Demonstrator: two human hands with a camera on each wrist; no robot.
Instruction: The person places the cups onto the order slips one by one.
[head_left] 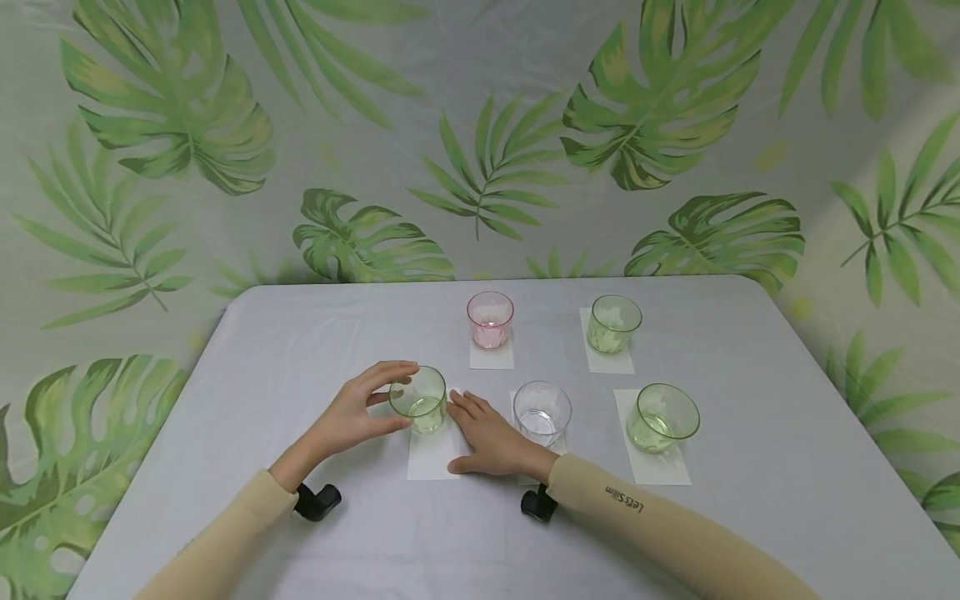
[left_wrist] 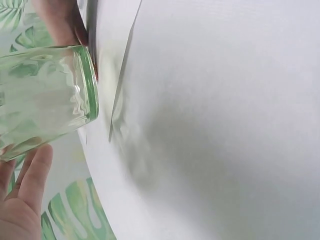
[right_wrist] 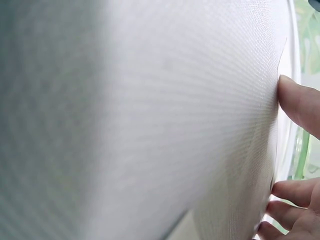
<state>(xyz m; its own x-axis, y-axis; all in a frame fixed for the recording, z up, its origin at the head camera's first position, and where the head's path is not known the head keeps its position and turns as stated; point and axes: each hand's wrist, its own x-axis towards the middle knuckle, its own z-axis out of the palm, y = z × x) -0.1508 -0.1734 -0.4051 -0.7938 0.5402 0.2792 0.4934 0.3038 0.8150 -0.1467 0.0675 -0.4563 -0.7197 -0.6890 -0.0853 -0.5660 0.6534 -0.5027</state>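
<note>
My left hand (head_left: 367,404) grips a green-tinted glass (head_left: 420,408) between thumb and fingers, upright. In the left wrist view the base of this glass (left_wrist: 65,95) hangs a little above the white cloth. Below it lies a white paper slip (head_left: 431,460), with one edge curling up. My right hand (head_left: 491,437) lies palm down with fingers spread, its thumb and fingertips at the right side of that slip. In the right wrist view the thumb (right_wrist: 299,102) and fingertips touch down apart from each other. Just beyond this hand stands a clear glass (head_left: 542,412), partly behind the wrist.
A pink glass (head_left: 491,321) and a green glass (head_left: 614,323) stand on slips at the back. Another green glass (head_left: 663,418) sits on a slip at front right. The table (head_left: 315,333) wears a white cloth, and a leaf-print curtain (head_left: 480,125) hangs behind it.
</note>
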